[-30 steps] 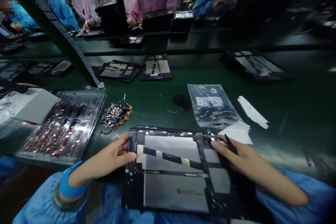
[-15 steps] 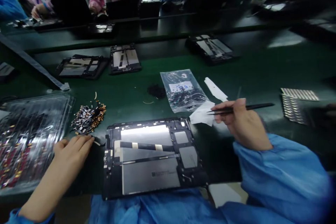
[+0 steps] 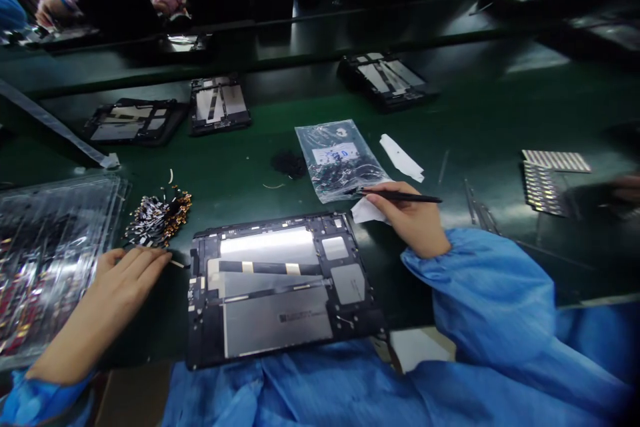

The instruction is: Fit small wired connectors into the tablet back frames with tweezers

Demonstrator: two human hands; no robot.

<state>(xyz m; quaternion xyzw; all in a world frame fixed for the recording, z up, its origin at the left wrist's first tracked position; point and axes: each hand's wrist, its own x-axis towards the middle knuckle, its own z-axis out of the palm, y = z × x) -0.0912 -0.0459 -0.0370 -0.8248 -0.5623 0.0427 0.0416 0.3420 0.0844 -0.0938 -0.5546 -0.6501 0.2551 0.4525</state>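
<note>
Left hand [image 3: 127, 270] lies flat on the desk [image 3: 500, 113], fingertips touching a small part [image 3: 176, 263] beside the tablet [image 3: 280, 287]. Right hand [image 3: 410, 217] grips tweezers [image 3: 400, 197] near a bag [image 3: 337, 159]; steady tips would help.

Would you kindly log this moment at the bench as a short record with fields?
left hand: flat on the green bench, fingertips beside a pile of small parts
right hand: grips black tweezers, tips pointing toward a clear bag
between hands: opened tablet, untouched
under right hand: white paper
far left: plastic tray
</note>
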